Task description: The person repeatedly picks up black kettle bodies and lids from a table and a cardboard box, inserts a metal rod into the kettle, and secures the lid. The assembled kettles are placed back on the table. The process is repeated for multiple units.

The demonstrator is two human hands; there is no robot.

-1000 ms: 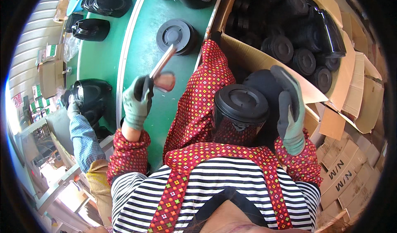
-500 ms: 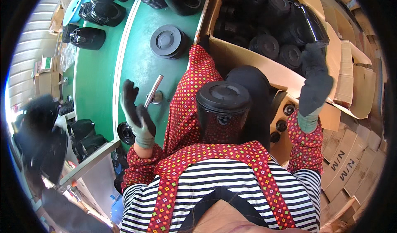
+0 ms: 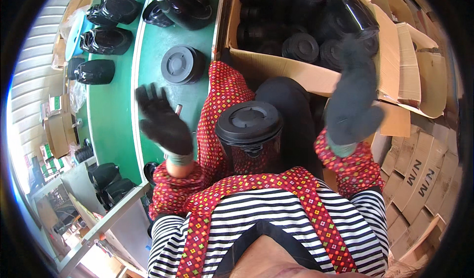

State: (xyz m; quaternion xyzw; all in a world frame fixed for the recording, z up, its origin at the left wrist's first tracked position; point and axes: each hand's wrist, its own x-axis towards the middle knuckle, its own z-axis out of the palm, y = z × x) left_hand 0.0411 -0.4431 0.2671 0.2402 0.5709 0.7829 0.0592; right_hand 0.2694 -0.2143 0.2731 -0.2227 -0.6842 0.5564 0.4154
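A glossy black canister (image 3: 252,152) with a round matt black lid (image 3: 249,117) stands upright at my lap, in front of the patterned red apron. My left hand (image 3: 167,122), in a dark-coated glove, is raised left of the canister with its fingers spread and nothing in it. To the right, my right hand (image 3: 353,100) is also gloved and raised, fingers stretched toward the open carton, their tips blurred. I see nothing in it. Neither hand touches the canister. Partly behind my left hand is a metal rod (image 3: 178,109).
The open carton (image 3: 291,71) at upper right holds several black lidded canisters (image 3: 301,48). A short stack of black lids (image 3: 178,65) sits on the green table (image 3: 116,115). Glossy black housings (image 3: 106,41) line its far side. Flattened cartons (image 3: 419,174) lie at right.
My left hand has turned and its fingers have spread. My right hand has moved left in the picture. A blurred dark shape at far left is gone, and the whole view has shifted slightly.
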